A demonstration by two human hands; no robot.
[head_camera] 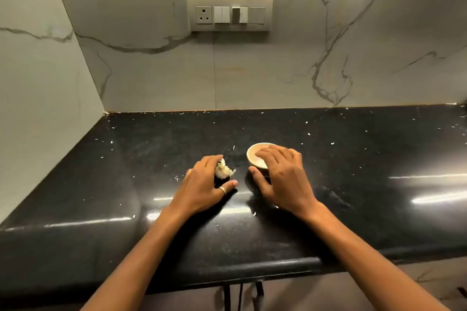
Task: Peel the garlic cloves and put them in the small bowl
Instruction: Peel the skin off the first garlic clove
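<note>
My left hand (202, 185) curls round the garlic (223, 171), and the bowl (252, 156) lies just right of it, gripped over the rim by my right hand (284, 177).

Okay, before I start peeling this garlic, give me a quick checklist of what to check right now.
1. White papery garlic head in the left hand grip: ok, fingers and thumb curl round it.
2. Small cream round bowl steadied: ok, the right hand holds it.
3. Bowl opening free for cloves: not ok, the right fingers lie across it.
4. Bowl's contents: cannot tell, mostly hidden.
5. Garlic skin off: not ok, papery skin still on.
</note>
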